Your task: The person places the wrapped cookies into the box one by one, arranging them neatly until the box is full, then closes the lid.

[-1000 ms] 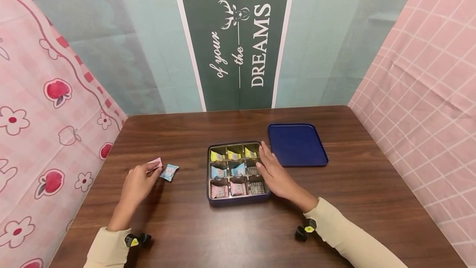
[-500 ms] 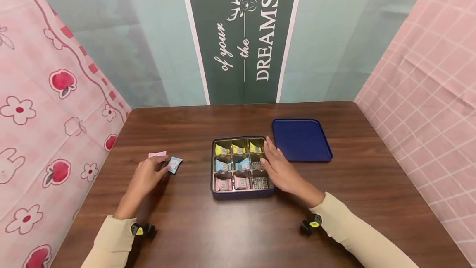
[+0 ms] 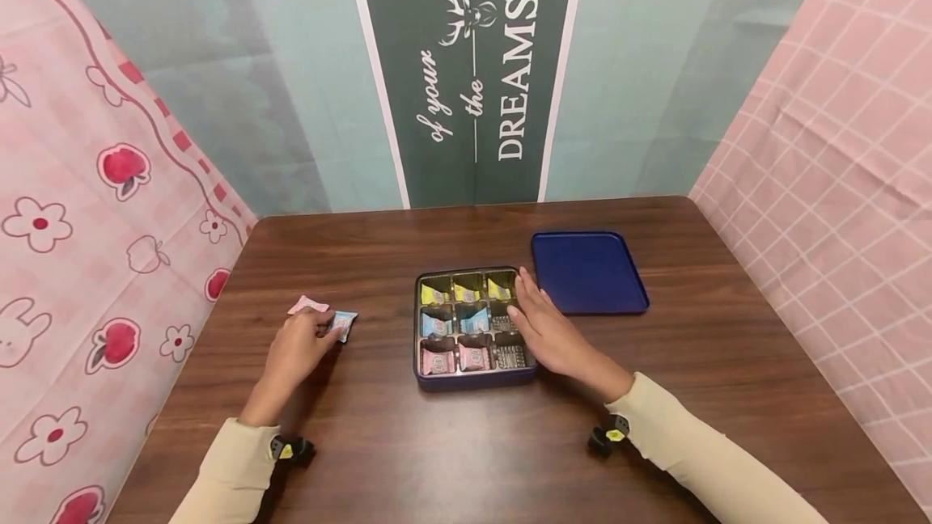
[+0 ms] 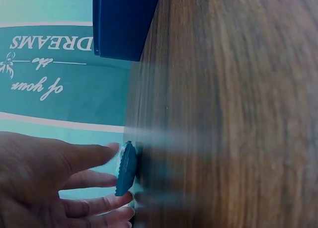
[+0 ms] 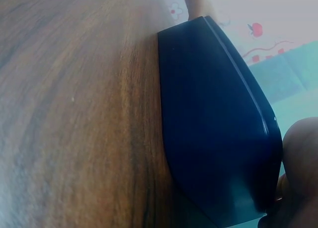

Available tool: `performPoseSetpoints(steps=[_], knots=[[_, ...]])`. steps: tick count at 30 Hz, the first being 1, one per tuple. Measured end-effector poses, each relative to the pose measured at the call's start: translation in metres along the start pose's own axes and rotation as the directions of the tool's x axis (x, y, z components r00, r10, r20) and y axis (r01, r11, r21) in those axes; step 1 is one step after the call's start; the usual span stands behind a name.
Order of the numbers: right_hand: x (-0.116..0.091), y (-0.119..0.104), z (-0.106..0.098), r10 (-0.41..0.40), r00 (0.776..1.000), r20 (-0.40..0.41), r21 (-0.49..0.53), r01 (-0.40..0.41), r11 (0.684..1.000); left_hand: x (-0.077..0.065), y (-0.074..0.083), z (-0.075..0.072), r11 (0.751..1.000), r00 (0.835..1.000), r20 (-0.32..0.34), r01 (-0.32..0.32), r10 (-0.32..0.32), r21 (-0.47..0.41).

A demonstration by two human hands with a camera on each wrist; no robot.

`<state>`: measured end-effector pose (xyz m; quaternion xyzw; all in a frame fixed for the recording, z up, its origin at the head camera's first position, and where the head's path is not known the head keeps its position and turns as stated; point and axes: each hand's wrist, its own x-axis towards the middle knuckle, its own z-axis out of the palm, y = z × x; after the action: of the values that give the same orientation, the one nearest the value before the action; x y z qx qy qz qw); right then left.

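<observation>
My left hand [image 3: 294,354] is at the left of the table, thumb and fingertips pinching a blue wrapped candy [image 3: 344,324]. In the left wrist view the blue candy [image 4: 127,168] sits between thumb and fingers, close to the tabletop. Just behind the fingers lies a pink wrapped candy [image 3: 309,304], partly covered by them. My right hand [image 3: 549,334] rests with extended fingers along the right side of a dark blue tin [image 3: 473,382]. Inside the tin's divided tray are yellow candies [image 3: 466,292], blue ones [image 3: 475,322] and pink ones [image 3: 438,361]; two compartments on the right hold none.
A flat blue lid [image 3: 590,273] lies behind and right of the tin on the brown wooden table [image 3: 451,459]. Patterned pink cloths hang at left [image 3: 124,241] and right. A grey-green printed cloth [image 3: 473,79] hangs at the back.
My left hand has left the pink candy and shifted right to the blue one. The pink candy has turned a little on the table. The right hand stays against the tin.
</observation>
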<state>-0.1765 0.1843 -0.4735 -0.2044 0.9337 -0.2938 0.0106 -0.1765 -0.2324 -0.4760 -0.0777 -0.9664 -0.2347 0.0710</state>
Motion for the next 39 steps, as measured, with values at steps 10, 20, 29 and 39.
performPoseSetpoints(steps=[10, 20, 29, 39], knots=[[0.000, -0.001, 0.001, -0.005, 1.000, -0.007, 0.019, 0.005, 1.000, 0.007, 0.000, 0.008, 0.999, 0.999, -0.008, -0.048, 0.048, 0.002], [0.001, -0.001, 0.001, -0.015, 1.000, -0.013, 0.026, 0.016, 1.000, 0.011, -0.005, 0.006, 0.992, 0.997, -0.038, -0.066, 0.062, -0.112], [0.000, 0.002, 0.003, -0.006, 1.000, -0.010, 0.030, 0.006, 1.000, 0.014, -0.012, 0.004, 0.979, 1.000, -0.017, -0.022, 0.019, -0.204], [0.000, 0.002, 0.004, 0.019, 1.000, 0.006, 0.039, -0.020, 0.999, 0.017, -0.010, 0.002, 0.968, 0.999, 0.024, 0.052, -0.048, -0.244]])
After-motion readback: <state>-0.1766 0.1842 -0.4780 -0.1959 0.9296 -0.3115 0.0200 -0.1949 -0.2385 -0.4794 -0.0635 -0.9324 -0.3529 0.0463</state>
